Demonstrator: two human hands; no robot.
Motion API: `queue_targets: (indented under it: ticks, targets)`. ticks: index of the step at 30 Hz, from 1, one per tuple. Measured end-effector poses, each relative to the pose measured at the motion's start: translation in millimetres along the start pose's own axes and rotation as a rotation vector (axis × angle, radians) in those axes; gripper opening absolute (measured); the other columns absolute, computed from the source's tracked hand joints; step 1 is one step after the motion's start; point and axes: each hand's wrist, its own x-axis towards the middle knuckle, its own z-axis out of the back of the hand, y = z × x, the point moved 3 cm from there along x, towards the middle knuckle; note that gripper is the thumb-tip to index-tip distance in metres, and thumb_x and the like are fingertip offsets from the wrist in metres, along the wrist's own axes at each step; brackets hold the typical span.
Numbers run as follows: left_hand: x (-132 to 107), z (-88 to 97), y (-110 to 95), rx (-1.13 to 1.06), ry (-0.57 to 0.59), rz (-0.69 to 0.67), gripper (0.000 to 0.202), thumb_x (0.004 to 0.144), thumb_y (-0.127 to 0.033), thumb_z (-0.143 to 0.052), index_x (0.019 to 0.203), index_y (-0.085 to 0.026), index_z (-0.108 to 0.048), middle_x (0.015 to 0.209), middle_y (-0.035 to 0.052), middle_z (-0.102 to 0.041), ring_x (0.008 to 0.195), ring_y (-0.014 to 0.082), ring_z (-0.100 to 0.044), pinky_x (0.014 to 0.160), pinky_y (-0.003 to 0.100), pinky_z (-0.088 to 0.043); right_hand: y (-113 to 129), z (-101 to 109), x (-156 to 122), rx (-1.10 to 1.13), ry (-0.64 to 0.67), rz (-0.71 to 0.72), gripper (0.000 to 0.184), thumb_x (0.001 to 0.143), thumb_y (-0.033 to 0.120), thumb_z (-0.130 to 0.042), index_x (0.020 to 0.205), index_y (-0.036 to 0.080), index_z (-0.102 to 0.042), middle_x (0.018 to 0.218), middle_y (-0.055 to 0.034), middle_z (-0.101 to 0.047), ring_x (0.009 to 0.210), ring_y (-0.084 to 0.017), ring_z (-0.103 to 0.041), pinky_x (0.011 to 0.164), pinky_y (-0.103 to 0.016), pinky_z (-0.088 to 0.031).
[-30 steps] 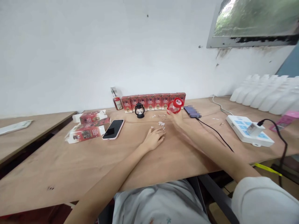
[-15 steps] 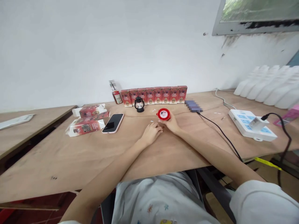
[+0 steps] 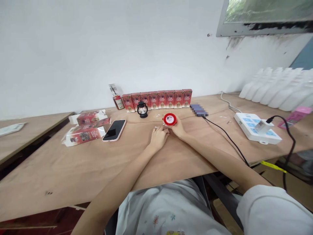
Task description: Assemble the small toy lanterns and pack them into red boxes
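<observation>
My right hand (image 3: pixel 178 128) holds a small red lantern (image 3: pixel 170 119) low over the wooden table (image 3: pixel 151 163), its round red base turned toward me. My left hand (image 3: pixel 159 137) rests on the table just left of it, fingers curled down over some tiny white pieces (image 3: pixel 156 127); I cannot see if it grips one. A small black lantern (image 3: pixel 142 109) stands behind, in front of a row of several red boxes (image 3: pixel 157 99) along the wall.
A phone (image 3: pixel 114 130) lies face up at the left beside opened red boxes (image 3: pixel 84 131). A packaged item (image 3: pixel 116 97) leans on the wall. A blurred dark device (image 3: pixel 198 110) with a black cable, a white power strip (image 3: pixel 256 128) and white bottles (image 3: pixel 276 89) sit right.
My right hand brought the red lantern down from mid-air and toward me, turning its base up. My left hand stayed on the table by the white pieces.
</observation>
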Motion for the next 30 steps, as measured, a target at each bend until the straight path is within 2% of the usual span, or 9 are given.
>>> queue_targets:
  ticks: [5, 7, 9, 11, 14, 16, 18, 24, 30]
  targets:
    - [-2, -3.0, 5, 0.022, -0.002, -0.012, 0.025, 0.093, -0.021, -0.042, 0.097, -0.020, -0.067, 0.100, 0.0073, -0.065, 0.103, 0.0234, -0.056, 0.082, 0.035, -0.040, -2, 0, 0, 0.022, -0.001, -0.023, 0.051, 0.053, 0.036, -0.079, 0.095, 0.021, -0.053, 0.097, -0.0044, -0.067, 0.096, -0.023, -0.063, 0.086, -0.043, -0.052]
    - [-3, -1.5, 11, 0.017, -0.039, -0.003, 0.025, 0.094, -0.019, -0.041, 0.095, -0.018, -0.066, 0.099, 0.0083, -0.064, 0.101, 0.0230, -0.057, 0.080, 0.035, -0.040, -1, -1, 0, 0.017, 0.010, -0.018, 0.049, 0.054, 0.036, -0.078, 0.094, 0.021, -0.053, 0.097, -0.0045, -0.067, 0.095, -0.023, -0.063, 0.087, -0.043, -0.051]
    - [-5, 5.4, 18, -0.017, -0.165, 0.020, 0.026, 0.094, -0.020, -0.039, 0.092, -0.016, -0.065, 0.096, 0.0093, -0.064, 0.095, 0.0218, -0.058, 0.076, 0.033, -0.041, 0, -1, -1, -0.003, 0.027, -0.003, 0.047, 0.055, 0.036, -0.078, 0.093, 0.020, -0.053, 0.097, -0.0046, -0.066, 0.095, -0.022, -0.063, 0.087, -0.043, -0.051]
    - [-9, 17.9, 24, -0.086, -0.380, -0.001, 0.028, 0.096, -0.022, -0.036, 0.091, -0.016, -0.063, 0.091, 0.0090, -0.063, 0.088, 0.0200, -0.057, 0.075, 0.032, -0.042, 1, -2, -2, -0.018, 0.048, 0.019, 0.046, 0.056, 0.036, -0.077, 0.092, 0.020, -0.053, 0.098, -0.0046, -0.066, 0.095, -0.022, -0.063, 0.087, -0.042, -0.051]
    - [-17, 37.6, 24, -0.201, -0.680, -0.137, 0.029, 0.097, -0.026, -0.035, 0.092, -0.017, -0.063, 0.085, 0.0070, -0.062, 0.082, 0.0171, -0.054, 0.075, 0.030, -0.042, 4, -3, -3, -0.023, 0.104, 0.049, 0.045, 0.057, 0.035, -0.077, 0.092, 0.021, -0.052, 0.099, -0.0042, -0.066, 0.094, -0.021, -0.063, 0.086, -0.040, -0.051]
    - [-22, 45.7, 21, -0.222, -0.779, -0.199, 0.028, 0.097, -0.027, -0.037, 0.092, -0.017, -0.063, 0.083, 0.0066, -0.062, 0.079, 0.0163, -0.053, 0.073, 0.029, -0.041, 7, -4, -5, -0.028, 0.144, 0.066, 0.043, 0.058, 0.033, -0.076, 0.092, 0.021, -0.052, 0.097, -0.0035, -0.066, 0.092, -0.020, -0.064, 0.084, -0.038, -0.051]
    - [-23, 48.6, 18, -0.194, -0.798, -0.207, 0.027, 0.096, -0.028, -0.039, 0.092, -0.018, -0.064, 0.082, 0.0065, -0.063, 0.078, 0.0164, -0.052, 0.072, 0.029, -0.040, 10, -4, -6, -0.047, 0.170, 0.076, 0.040, 0.060, 0.030, -0.075, 0.092, 0.021, -0.051, 0.095, -0.0030, -0.066, 0.089, -0.020, -0.064, 0.081, -0.037, -0.052]
    - [-21, 45.2, 15, -0.102, -0.718, -0.167, 0.028, 0.096, -0.031, -0.039, 0.095, -0.020, -0.065, 0.084, 0.0067, -0.064, 0.079, 0.0172, -0.052, 0.070, 0.031, -0.036, 22, -6, -12, -0.149, 0.224, 0.121, 0.029, 0.068, 0.028, -0.067, 0.092, 0.022, -0.052, 0.093, -0.0023, -0.067, 0.086, -0.019, -0.064, 0.079, -0.036, -0.051]
    - [-21, 43.9, 14, -0.031, -0.690, -0.207, 0.027, 0.096, -0.029, -0.039, 0.093, -0.021, -0.064, 0.082, 0.0059, -0.063, 0.077, 0.0178, -0.049, 0.068, 0.031, -0.034, 25, -6, -14, -0.182, 0.239, 0.148, 0.028, 0.068, 0.026, -0.065, 0.092, 0.023, -0.051, 0.091, -0.0014, -0.067, 0.085, -0.019, -0.064, 0.080, -0.037, -0.051]
